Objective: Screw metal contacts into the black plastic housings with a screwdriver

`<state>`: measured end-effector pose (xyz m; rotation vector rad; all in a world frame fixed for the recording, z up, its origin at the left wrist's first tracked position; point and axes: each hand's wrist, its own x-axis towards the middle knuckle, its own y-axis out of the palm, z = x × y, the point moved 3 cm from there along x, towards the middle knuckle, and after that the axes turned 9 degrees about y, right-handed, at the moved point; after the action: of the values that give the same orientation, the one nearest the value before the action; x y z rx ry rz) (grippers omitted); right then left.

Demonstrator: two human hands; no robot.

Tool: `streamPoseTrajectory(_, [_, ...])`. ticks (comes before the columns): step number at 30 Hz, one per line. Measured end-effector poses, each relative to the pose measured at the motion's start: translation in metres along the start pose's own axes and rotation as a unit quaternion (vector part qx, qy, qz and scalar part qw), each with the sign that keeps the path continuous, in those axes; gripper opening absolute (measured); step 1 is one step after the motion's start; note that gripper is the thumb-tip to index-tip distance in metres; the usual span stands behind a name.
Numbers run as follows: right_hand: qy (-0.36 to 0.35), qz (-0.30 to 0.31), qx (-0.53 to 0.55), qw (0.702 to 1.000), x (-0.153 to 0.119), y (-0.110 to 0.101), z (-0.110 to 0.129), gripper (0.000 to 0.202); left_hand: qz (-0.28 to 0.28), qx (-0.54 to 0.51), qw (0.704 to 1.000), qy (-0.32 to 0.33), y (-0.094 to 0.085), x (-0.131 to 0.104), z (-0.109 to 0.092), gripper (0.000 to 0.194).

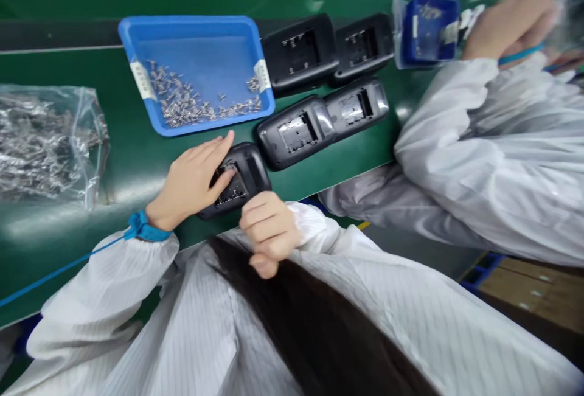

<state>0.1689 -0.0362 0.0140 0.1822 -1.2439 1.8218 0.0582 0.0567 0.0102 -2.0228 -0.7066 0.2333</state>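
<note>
A black plastic device housing (252, 168) with a battery compartment lies at the table's near edge in the head view. Across its left side rests my left hand (189, 183), fingers stretched out and thumb touching the compartment, where small metal contacts show. My right hand (270, 230) is closed, fingers curled, at the housing's near right corner; whatever may be inside it is hidden. Just beyond the left hand stands a blue tray (194, 49) holding many small metal pieces (182, 104). A blue strap (148, 229) circles my left wrist.
Several more black housings, including one close by (269, 134), lie right of the tray. A clear bag of metal pieces (45, 146) is at left. At right, a co-worker's hand (506, 25) is beside a small blue bin (415, 52); their sleeve (438, 104) reaches near the table edge.
</note>
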Motion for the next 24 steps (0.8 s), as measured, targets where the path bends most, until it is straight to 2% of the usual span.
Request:
streamPoseTrajectory(2, [-0.059, -0.137, 0.015, 0.989, 0.002, 0.001, 0.005, 0.045, -0.043, 0.043, 0.998, 0.021, -0.006, -0.002, -0.006, 0.066])
streamPoseTrajectory(4, [-0.076, -0.244, 0.011, 0.967, 0.005, -0.014, 0.009, 0.042, -0.104, 0.092, 0.989, 0.042, -0.011, -0.009, -0.02, 0.074])
streamPoseTrajectory(5, [-0.054, -0.262, -0.007, 0.963, 0.006, -0.026, 0.01, 0.042, -0.119, 0.108, 0.986, 0.054, -0.01, -0.014, -0.029, 0.079])
streamPoseTrajectory(6, [-0.001, -0.258, -0.04, 0.965, 0.007, -0.041, 0.011, 0.042, -0.116, 0.115, 0.984, 0.067, -0.005, -0.021, -0.038, 0.083])
streamPoseTrajectory(8, [0.187, -0.191, -0.131, 0.955, 0.006, -0.071, 0.007, 0.042, -0.076, 0.126, 0.985, 0.09, 0.01, -0.04, -0.056, 0.088])
streamPoseTrajectory(9, [0.295, -0.133, -0.176, 0.93, 0.001, -0.084, 0.003, 0.04, -0.073, 0.145, 0.982, 0.093, 0.017, -0.051, -0.062, 0.087])
streamPoseTrajectory(10, [0.39, -0.068, -0.217, 0.892, -0.006, -0.092, -0.002, 0.037, -0.079, 0.169, 0.978, 0.097, 0.022, -0.064, -0.067, 0.084])
streamPoseTrajectory(11, [0.459, -0.006, -0.248, 0.853, -0.015, -0.096, -0.008, 0.034, -0.092, 0.187, 0.972, 0.107, 0.025, -0.076, -0.071, 0.079])
streamPoseTrajectory(12, [0.494, 0.044, -0.271, 0.825, -0.024, -0.096, -0.012, 0.031, -0.105, 0.196, 0.967, 0.121, 0.024, -0.088, -0.073, 0.072])
streamPoseTrajectory(13, [0.502, 0.084, -0.289, 0.81, -0.032, -0.091, -0.017, 0.03, -0.111, 0.192, 0.966, 0.132, 0.02, -0.097, -0.074, 0.063])
streamPoseTrajectory(15, [0.478, 0.109, -0.307, 0.816, -0.043, -0.072, -0.023, 0.029, -0.12, 0.154, 0.974, 0.11, 0.002, -0.107, -0.073, 0.039])
streamPoseTrajectory(17, [0.438, 0.09, -0.31, 0.839, -0.047, -0.052, -0.024, 0.03, -0.151, 0.099, 0.984, -0.009, -0.03, -0.099, -0.062, 0.025])
streamPoseTrajectory(18, [0.419, 0.078, -0.311, 0.85, -0.048, -0.044, -0.022, 0.031, -0.182, 0.067, 0.977, -0.091, -0.048, -0.088, -0.051, 0.027])
streamPoseTrajectory(20, [0.382, 0.051, -0.315, 0.867, -0.046, -0.032, -0.018, 0.033, -0.261, 0.009, 0.936, -0.237, -0.086, -0.059, -0.016, 0.036])
streamPoseTrajectory(21, [0.365, 0.037, -0.317, 0.875, -0.045, -0.029, -0.015, 0.034, -0.3, -0.025, 0.917, -0.261, -0.104, -0.04, 0.007, 0.041])
streamPoseTrajectory(22, [0.349, 0.023, -0.319, 0.881, -0.043, -0.026, -0.014, 0.034, -0.342, -0.047, 0.903, -0.255, -0.121, -0.019, 0.032, 0.043])
streamPoseTrajectory(23, [0.335, 0.01, -0.322, 0.886, -0.041, -0.025, -0.013, 0.035, -0.326, -0.056, 0.915, -0.231, -0.134, 0.005, 0.058, 0.05])
streamPoseTrajectory(24, [0.324, -0.004, -0.325, 0.889, -0.039, -0.024, -0.013, 0.035, -0.279, -0.04, 0.94, -0.193, -0.145, 0.029, 0.083, 0.059])
